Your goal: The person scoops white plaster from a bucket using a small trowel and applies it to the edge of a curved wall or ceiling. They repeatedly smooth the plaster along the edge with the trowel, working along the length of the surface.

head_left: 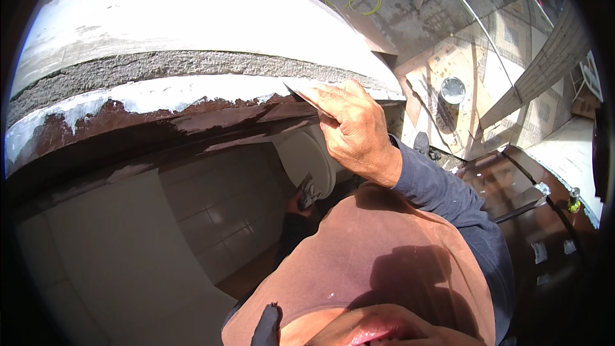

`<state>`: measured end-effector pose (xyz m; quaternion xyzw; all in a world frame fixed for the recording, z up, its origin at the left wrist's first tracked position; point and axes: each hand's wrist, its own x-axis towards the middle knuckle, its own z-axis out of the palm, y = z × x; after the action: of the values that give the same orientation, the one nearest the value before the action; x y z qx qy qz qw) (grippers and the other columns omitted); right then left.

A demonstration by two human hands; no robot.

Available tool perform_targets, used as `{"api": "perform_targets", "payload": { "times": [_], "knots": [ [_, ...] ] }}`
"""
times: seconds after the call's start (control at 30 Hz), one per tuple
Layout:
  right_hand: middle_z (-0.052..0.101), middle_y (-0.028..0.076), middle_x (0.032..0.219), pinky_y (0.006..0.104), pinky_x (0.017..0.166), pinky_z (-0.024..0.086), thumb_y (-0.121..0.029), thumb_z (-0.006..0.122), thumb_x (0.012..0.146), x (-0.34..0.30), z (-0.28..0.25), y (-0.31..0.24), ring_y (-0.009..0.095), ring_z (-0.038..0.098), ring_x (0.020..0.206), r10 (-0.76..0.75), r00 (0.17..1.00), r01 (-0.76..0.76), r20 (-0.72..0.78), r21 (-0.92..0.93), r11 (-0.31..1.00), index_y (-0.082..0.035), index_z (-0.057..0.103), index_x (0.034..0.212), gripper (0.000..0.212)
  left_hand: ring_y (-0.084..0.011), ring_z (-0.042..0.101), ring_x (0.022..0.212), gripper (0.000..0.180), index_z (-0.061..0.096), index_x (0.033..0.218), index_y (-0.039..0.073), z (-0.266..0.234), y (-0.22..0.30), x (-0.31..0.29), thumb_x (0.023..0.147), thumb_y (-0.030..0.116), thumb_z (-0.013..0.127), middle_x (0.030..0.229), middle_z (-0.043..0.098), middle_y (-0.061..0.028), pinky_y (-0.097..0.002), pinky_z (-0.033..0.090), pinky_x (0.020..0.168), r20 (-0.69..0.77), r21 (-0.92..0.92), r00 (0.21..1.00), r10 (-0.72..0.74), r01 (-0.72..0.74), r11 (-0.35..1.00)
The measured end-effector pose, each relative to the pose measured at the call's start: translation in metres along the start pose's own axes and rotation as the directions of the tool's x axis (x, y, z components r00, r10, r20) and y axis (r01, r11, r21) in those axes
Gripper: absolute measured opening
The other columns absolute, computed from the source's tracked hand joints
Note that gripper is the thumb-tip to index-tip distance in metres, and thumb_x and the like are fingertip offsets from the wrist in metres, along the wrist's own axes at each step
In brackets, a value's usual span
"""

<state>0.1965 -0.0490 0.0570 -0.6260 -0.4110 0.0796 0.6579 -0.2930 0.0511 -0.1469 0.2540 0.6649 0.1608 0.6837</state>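
Note:
My right hand (359, 131) is closed around a putty knife (293, 91), whose thin dark blade tip touches the white-smeared edge of the wall. White filler (211, 90) runs along that edge, ragged where it laps over a brown frame (134, 118). Above it lies a rough grey cement strip (166, 64). Lower down, in shade, my left hand (296, 205) grips a flat scraper (310, 191) with whitish paste on it. The handles of both tools are mostly hidden by my fingers.
A large white surface (211, 13) extends beyond the strip. Below the frame are a white rounded thing (304, 157) and tiles (224, 218). At right lie a round tin (452, 90), a board (426, 67) and a brown panel (512, 192); a yellow hose (365, 1) is farther off.

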Motion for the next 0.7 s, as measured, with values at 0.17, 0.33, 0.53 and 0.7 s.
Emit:
{"api": "perform_targets", "payload": {
  "times": [0.17,0.33,0.53,0.7],
  "knots": [
    [0.074,0.013,0.114,0.0353,0.087,0.05,0.011,0.063,0.074,0.006,-0.009,-0.002,0.027,0.063,0.092,0.058,0.998,-0.052,-0.035,0.143,0.988,-0.005,0.073,0.119,0.05,-0.0232,0.063,0.105,0.028,0.062,0.12,0.007,0.003,0.002,-0.001,0.093,0.015,0.069,0.111,0.065,-0.0097,-0.0426,0.053,0.094,0.081,0.54,0.975,0.208,-0.219,0.813],
    [0.072,0.013,0.115,0.0375,0.087,0.048,0.009,0.065,0.073,0.004,0.004,0.002,0.029,0.061,0.093,-0.054,0.993,0.067,-0.107,0.123,0.99,-0.005,0.071,0.121,0.05,-0.0224,0.061,0.108,0.03,0.061,0.122,0.007,-0.019,-0.005,0.023,0.094,0.012,0.067,0.115,0.063,-0.0099,-0.0442,0.053,0.093,-0.026,0.214,0.999,0.022,-0.016,0.977],
    [0.074,0.012,0.107,0.0402,0.083,0.05,0.008,0.059,0.072,0.001,-0.006,0.003,0.031,0.06,0.091,0.044,0.988,-0.018,-0.145,0.173,0.985,-0.005,0.073,0.116,0.047,-0.0242,0.058,0.113,0.027,0.062,0.12,0.008,-0.019,-0.006,0.028,0.094,0.015,0.067,0.116,0.062,-0.0092,-0.045,0.053,0.09,-0.161,-0.328,0.958,-0.237,0.175,0.928],
    [0.073,0.015,0.109,0.0355,0.085,0.05,0.01,0.06,0.073,0.011,-0.009,-0.012,0.031,0.063,0.094,0.104,0.992,-0.107,0.069,0.048,0.993,-0.004,0.072,0.119,0.049,-0.0232,0.058,0.113,0.026,0.062,0.12,0.008,-0.003,0.001,0.022,0.095,0.015,0.066,0.116,0.063,-0.009,-0.0441,0.052,0.091,-0.116,-0.381,0.961,-0.249,0.189,0.905]
  ]
}}
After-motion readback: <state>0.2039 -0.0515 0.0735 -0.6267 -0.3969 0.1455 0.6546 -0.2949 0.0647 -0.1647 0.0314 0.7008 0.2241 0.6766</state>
